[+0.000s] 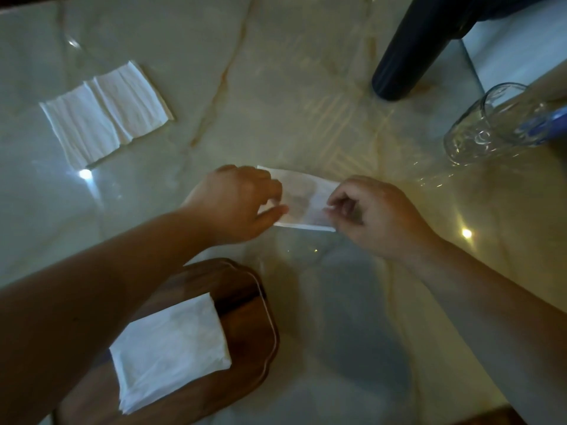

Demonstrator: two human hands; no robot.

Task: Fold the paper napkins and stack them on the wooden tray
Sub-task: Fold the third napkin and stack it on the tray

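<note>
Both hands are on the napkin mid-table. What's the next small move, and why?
Probably finish the fold: the left hand and right hand pinch opposite ends of the napkin, which isn't yet on the wooden tray with the folded one.

This looks like a home dining area. The surface is a glossy, marble-patterned table top [306, 72] with tan veins, and small ceiling lights glint in its polish. A clear drinking glass [491, 124] stands at the far right edge, beside a dark rounded object [408, 53] I cannot identify. Paper napkins [104, 113] and a wooden tray [245, 332] suit a household table setting.
</note>
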